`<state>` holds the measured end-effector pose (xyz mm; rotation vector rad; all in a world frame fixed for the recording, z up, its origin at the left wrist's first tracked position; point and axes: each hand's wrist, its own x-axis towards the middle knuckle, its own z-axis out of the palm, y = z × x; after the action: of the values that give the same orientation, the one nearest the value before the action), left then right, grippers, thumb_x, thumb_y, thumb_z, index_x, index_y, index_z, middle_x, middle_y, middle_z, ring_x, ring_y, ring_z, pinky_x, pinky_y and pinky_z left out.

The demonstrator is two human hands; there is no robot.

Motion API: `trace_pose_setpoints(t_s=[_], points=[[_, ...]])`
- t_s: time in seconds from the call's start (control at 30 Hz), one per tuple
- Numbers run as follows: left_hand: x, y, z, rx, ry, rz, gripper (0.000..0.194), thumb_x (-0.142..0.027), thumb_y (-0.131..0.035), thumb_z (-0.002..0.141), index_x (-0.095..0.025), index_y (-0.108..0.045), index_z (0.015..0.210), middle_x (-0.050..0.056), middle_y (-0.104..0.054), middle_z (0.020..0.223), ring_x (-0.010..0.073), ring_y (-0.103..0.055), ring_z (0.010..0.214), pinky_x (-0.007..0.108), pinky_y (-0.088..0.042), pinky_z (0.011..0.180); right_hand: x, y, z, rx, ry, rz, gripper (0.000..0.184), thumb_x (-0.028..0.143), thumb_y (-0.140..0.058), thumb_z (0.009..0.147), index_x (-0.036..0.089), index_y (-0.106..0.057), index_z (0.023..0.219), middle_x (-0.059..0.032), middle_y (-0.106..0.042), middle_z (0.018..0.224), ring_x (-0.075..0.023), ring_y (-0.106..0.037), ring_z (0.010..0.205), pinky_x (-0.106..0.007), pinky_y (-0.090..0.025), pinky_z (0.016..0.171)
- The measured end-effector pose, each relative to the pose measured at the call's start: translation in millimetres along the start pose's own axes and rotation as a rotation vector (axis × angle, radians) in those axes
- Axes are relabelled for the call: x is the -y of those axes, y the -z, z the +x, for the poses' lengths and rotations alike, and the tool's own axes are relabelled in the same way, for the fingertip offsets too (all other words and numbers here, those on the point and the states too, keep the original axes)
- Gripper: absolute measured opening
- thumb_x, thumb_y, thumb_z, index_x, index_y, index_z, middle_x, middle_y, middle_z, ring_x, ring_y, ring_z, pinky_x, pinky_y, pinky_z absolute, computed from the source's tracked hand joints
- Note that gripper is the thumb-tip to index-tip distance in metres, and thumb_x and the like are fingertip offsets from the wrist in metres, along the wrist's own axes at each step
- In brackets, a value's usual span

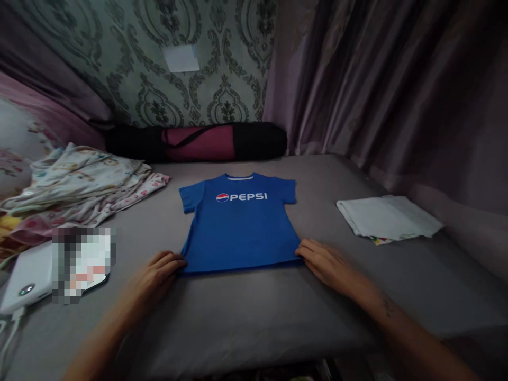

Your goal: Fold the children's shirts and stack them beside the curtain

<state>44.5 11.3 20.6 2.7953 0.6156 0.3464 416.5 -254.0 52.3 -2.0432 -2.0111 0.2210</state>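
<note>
My left hand [162, 267] and right hand [320, 262] pinch both ends of the blue T-shirt's [242, 227] hem [242, 267] — neckline [240, 178] pointing straight away.

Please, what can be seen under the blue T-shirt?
Grey surface shows all around the blue T-shirt, so the shirt probably lies directly on it. The left hand and right hand touch its near corners. Anything beneath the shirt is covered and cannot be seen.
</note>
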Motion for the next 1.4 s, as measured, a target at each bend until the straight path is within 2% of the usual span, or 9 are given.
trace_pose_setpoints(t_s=[0.17, 0.33, 0.47, 0.57, 0.63, 0.7, 0.8, 1.13, 1.4], points=[[-19, 16.8, 1, 0.052, 0.093, -0.125, 0.029, -0.029, -0.044, 0.087, -0.024, -0.07, 0.1, 0.007, -0.069, 0.098, 0.0215, -0.062, 0.092, 0.031, -0.05, 0.083, -9, 4, -4, 0.065, -0.005, 0.156, 0.025, 0.016, -0.039, 0.094, 0.026, -0.06, 0.102, -0.0035, -0.061, 0.1, -0.0171, -0.062, 0.088, -0.03, -0.051, 0.079], [-41, 38.3, 3, 0.134, 0.257, -0.286, 0.027, -0.038, -0.049, 0.085, -0.022, -0.071, 0.09, 0.008, -0.069, 0.094, 0.0215, -0.061, 0.087, 0.03, -0.05, 0.076, -16, 25, 2, 0.21, -0.013, 0.272, 0.019, 0.027, -0.046, 0.093, 0.027, -0.064, 0.1, -0.0031, -0.063, 0.1, -0.0171, -0.063, 0.085, -0.028, -0.051, 0.074], [-29, 35.0, 22, 0.023, 0.446, -0.328, 0.04, -0.052, -0.046, 0.086, -0.021, -0.07, 0.085, 0.005, -0.069, 0.083, 0.0192, -0.06, 0.075, 0.027, -0.046, 0.065, -16, 33, 35, 0.279, -0.004, 0.249, 0.027, 0.036, -0.046, 0.094, 0.026, -0.069, 0.084, -0.0023, -0.067, 0.086, -0.0181, -0.064, 0.077, -0.029, -0.05, 0.067], [-13, 18.9, 49, -0.078, 0.58, -0.251, 0.044, -0.054, -0.043, 0.084, -0.018, -0.069, 0.082, 0.005, -0.069, 0.076, 0.0187, -0.059, 0.069, 0.027, -0.043, 0.062, -10, 15, 77, 0.15, 0.014, 0.177, 0.033, 0.038, -0.038, 0.097, 0.026, -0.069, 0.096, -0.0046, -0.07, 0.098, -0.0215, -0.065, 0.094, -0.036, -0.05, 0.086], [-7, 5.9, 66, -0.063, 0.663, -0.211, 0.045, -0.053, -0.042, 0.084, -0.016, -0.068, 0.081, 0.006, -0.067, 0.072, 0.0192, -0.059, 0.067, 0.028, -0.04, 0.059, -5, -6, 103, -0.012, -0.037, 0.091, 0.04, 0.035, -0.032, 0.098, 0.021, -0.064, 0.118, -0.0098, -0.066, 0.12, -0.0241, -0.058, 0.116, -0.041, -0.041, 0.104], [-3, -6.2, 77, -0.055, 0.704, -0.154, 0.041, -0.052, -0.046, 0.083, -0.016, -0.065, 0.081, 0.007, -0.067, 0.073, 0.0197, -0.059, 0.067, 0.027, -0.039, 0.058, -2, -27, 123, -0.077, -0.091, -0.01, 0.05, 0.037, -0.031, 0.098, 0.013, -0.049, 0.138, -0.0151, -0.049, 0.143, -0.0274, -0.039, 0.137, -0.047, -0.027, 0.114], [0, -19.9, 80, -0.085, 0.687, -0.072, 0.032, -0.047, -0.05, 0.082, -0.017, -0.061, 0.081, 0.007, -0.067, 0.075, 0.0191, -0.059, 0.069, 0.026, -0.037, 0.057, -3, -50, 136, -0.048, -0.146, -0.088, 0.063, 0.044, -0.026, 0.099, 0.004, -0.034, 0.147, -0.0189, -0.028, 0.155, -0.0291, -0.02, 0.145, -0.049, -0.017, 0.118], [-3, -27.0, 65, -0.189, 0.641, -0.083, 0.029, -0.047, -0.042, 0.087, -0.022, -0.053, 0.078, 0.002, -0.06, 0.071, 0.0178, -0.057, 0.068, 0.026, -0.037, 0.059, -5, -54, 119, 0.009, -0.118, -0.084, 0.064, 0.048, -0.024, 0.1, 0.01, -0.029, 0.151, -0.0147, -0.022, 0.158, -0.0259, -0.014, 0.147, -0.048, -0.012, 0.119], [-17, -20.4, 65, -0.233, 0.678, -0.184, 0.028, -0.049, -0.041, 0.087, -0.023, -0.05, 0.087, -0.001, -0.058, 0.066, 0.0191, -0.058, 0.065, 0.027, -0.039, 0.059, 14, -43, 46, 0.052, -0.028, -0.015, 0.053, 0.04, -0.027, 0.102, 0.021, -0.03, 0.151, -0.0075, -0.022, 0.159, -0.0217, -0.015, 0.147, -0.047, -0.017, 0.12]])
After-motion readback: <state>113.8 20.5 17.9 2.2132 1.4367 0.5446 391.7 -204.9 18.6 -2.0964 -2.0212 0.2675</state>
